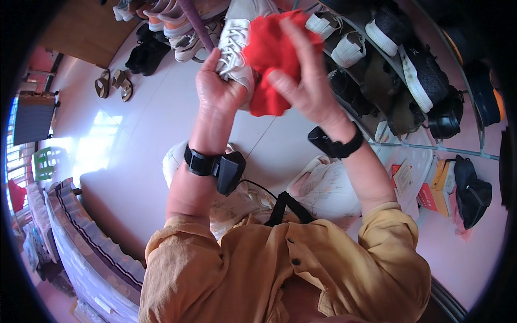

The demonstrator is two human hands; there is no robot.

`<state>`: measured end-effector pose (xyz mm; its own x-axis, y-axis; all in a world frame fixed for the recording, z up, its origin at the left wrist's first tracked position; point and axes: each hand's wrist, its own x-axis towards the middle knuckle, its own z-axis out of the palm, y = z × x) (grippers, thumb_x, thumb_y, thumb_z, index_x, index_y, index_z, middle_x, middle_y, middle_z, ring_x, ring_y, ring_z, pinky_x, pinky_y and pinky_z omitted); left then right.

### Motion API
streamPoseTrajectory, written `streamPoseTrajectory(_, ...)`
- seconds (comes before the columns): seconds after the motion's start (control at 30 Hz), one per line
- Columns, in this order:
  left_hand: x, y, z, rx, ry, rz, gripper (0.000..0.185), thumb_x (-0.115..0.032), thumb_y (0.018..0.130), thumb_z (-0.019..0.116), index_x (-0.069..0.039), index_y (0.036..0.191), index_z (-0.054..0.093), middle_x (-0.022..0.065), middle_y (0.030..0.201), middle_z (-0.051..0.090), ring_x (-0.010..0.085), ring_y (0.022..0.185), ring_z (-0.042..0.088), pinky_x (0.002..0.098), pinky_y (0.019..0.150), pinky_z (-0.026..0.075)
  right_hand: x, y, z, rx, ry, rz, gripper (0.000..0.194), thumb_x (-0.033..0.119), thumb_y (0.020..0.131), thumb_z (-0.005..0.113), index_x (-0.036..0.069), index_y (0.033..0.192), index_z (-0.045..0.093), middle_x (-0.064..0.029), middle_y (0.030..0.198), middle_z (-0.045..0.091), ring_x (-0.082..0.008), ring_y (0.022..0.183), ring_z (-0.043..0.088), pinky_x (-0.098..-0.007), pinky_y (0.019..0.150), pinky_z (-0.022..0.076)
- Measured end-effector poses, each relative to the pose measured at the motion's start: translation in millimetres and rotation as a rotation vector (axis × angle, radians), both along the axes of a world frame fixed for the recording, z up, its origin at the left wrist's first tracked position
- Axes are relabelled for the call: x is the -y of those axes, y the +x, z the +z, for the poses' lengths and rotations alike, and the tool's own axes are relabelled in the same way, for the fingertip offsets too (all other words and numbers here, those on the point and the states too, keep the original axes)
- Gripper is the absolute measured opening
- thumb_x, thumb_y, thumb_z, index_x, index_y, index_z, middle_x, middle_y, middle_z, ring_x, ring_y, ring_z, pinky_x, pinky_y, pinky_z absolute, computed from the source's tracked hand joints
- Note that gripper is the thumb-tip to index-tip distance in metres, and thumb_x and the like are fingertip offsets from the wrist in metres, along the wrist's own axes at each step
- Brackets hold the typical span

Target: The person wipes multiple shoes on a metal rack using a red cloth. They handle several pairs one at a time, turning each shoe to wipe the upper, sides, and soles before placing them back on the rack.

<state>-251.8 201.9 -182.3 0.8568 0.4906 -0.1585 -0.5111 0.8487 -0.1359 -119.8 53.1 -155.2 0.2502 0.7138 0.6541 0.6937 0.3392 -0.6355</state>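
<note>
My left hand (220, 87) grips a white lace-up sneaker (234, 48) at the top centre, its thumb by the laces. Against the sneaker's right side lies a bright red cloth (270, 52), with my right hand (307, 76) on it, slightly blurred. The right hand's thumb and a finger press on the cloth; its other fingers are partly hidden. The cloth covers part of the sneaker's side.
A metal shoe rack (460, 151) with several shoes stands at the right, close to my right hand. More shoes and a purple pole (196, 24) are at the upper left. Sandals (122, 85) lie on the tiled floor. Boxes (438, 189) sit below the rack; a bed (87, 258) is lower left.
</note>
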Motion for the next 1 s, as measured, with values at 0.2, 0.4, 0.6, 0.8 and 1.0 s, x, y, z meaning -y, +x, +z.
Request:
streamPoseTrajectory(0.2,15.0,4.7,-1.4,-0.281,0.037,0.042,0.045,-0.022,0.106,0.042,0.006,0.141,0.047,0.0221,0.14,0.058,0.0359,0.131,0.057,0.0514,0.119,0.039,-7.0,-22.8,-30.0,0.284,-0.035,-0.117,0.062,0.013,0.089,0.073,0.032,0.146,0.056,-0.0195,0.151,0.043,-0.0432,0.131,0.049,-0.0524,0.108,0.044)
streamPoseTrajectory(0.4,39.0,17.8,-0.5,-0.269,0.153,-0.039,0.044,-0.017,0.105,0.049,0.009,0.14,0.048,0.0228,0.139,0.06,0.0353,0.129,0.059,0.0482,0.117,0.043,-2.0,42.9,-32.8,0.173,-0.056,-0.313,0.054,0.009,0.091,0.07,0.026,0.141,0.059,-0.017,0.138,0.055,-0.0409,0.119,0.058,-0.0471,0.1,0.0511)
streamPoseTrajectory(0.6,56.5,23.4,-12.8,-0.639,0.487,-0.086,0.044,-0.018,0.103,0.055,0.007,0.138,0.051,0.0175,0.133,0.064,0.0305,0.116,0.066,0.0432,0.102,0.054,14.5,64.1,7.4,0.016,-0.047,-0.425,0.052,0.019,0.1,0.063,0.011,0.148,0.046,-0.0182,0.145,0.051,-0.0327,0.132,0.054,-0.0423,0.108,0.0476)
streamPoseTrajectory(0.8,70.7,19.8,-16.3,-0.808,1.007,-0.045,0.023,-0.022,0.1,0.063,-0.004,0.114,0.067,0.0044,0.105,0.069,0.0132,0.096,0.066,0.0259,0.08,0.052,14.0,11.9,-9.0,0.435,-0.162,-0.138,0.054,0.015,0.086,0.07,0.029,0.137,0.059,-0.0131,0.129,0.061,-0.0372,0.114,0.064,-0.0467,0.097,0.0542)
streamPoseTrajectory(1.0,73.2,3.1,-9.6,-1.024,1.345,-0.194,0.029,-0.026,0.095,0.068,0.0,0.108,0.072,0.0034,0.097,0.07,0.0116,0.09,0.061,0.0265,0.08,0.047,26.6,49.6,-14.4,0.168,-0.374,-0.312,0.044,0.017,0.092,0.067,0.024,0.134,0.06,-0.0154,0.124,0.064,-0.0361,0.106,0.068,-0.0426,0.085,0.0594)
